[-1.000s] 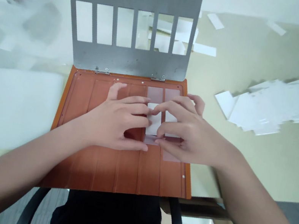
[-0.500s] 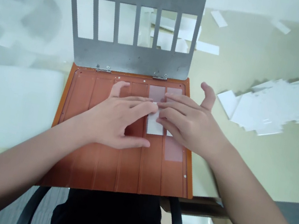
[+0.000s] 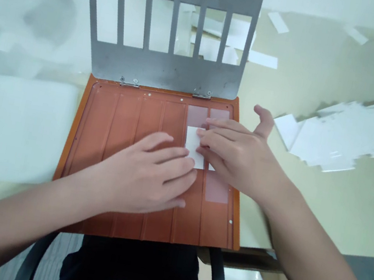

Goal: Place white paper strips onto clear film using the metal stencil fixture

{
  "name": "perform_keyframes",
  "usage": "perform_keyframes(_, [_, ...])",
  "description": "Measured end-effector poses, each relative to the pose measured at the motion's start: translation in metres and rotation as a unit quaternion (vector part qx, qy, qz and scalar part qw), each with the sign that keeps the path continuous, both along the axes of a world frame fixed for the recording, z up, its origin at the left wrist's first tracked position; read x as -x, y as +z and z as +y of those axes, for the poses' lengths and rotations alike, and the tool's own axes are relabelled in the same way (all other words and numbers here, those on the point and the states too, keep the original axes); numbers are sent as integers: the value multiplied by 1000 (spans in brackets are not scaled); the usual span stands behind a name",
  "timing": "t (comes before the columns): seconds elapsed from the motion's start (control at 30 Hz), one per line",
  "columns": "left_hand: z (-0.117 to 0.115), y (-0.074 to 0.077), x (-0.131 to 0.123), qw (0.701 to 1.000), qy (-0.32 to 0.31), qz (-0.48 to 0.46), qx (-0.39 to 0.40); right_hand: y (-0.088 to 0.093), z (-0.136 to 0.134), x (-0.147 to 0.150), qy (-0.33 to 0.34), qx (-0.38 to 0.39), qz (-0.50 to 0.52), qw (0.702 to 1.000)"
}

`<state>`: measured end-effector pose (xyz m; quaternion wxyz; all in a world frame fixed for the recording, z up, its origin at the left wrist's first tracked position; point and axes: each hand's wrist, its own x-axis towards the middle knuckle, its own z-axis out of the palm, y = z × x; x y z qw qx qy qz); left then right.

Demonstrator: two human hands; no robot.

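A small white card (image 3: 193, 142) lies flat over a translucent pinkish strip (image 3: 196, 115) in a grooved orange plate (image 3: 140, 117). Fingertips of my left hand (image 3: 152, 175) touch the lower left part of the card, with the fingers stretched out and slightly spread. From the other side, my right hand (image 3: 234, 150) rests its fingertips on the card's right edge, thumb lifted away. Under that hand a second white piece shows only in part, in the column with another pinkish strip (image 3: 217, 187).
A grey metal frame (image 3: 166, 71) with a row of rectangular windows stands up, hinged to the plate's far edge. Fanned white cards (image 3: 343, 134) lie to the right. A white sheet or foam slab (image 3: 11, 128) is at the left. Loose white strips (image 3: 263, 59) lie behind.
My left hand has slid toward me, from the card's upper part to its lower edge, uncovering its top. My right hand has stayed nearly in place.
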<state>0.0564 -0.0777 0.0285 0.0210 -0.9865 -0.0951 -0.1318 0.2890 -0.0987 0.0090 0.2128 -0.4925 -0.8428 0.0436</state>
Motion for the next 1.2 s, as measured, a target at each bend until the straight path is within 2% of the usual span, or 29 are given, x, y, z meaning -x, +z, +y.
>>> perform_keyframes(0.23, [-21,-7,0,998,15,51,39,-3,0,-2,-2,-24,-11,1000])
perform_keyframes(0.67, [-19,-14,-2,997,45,50,45,1,-1,-2,-24,16,10,1000])
perform_keyframes(0.93, [-18,-15,-3,997,45,26,51,1,-2,-2,-18,7,4,1000])
perform_keyframes(1.2, [-17,-16,0,995,53,28,79,-3,-1,0,-28,-37,3,999])
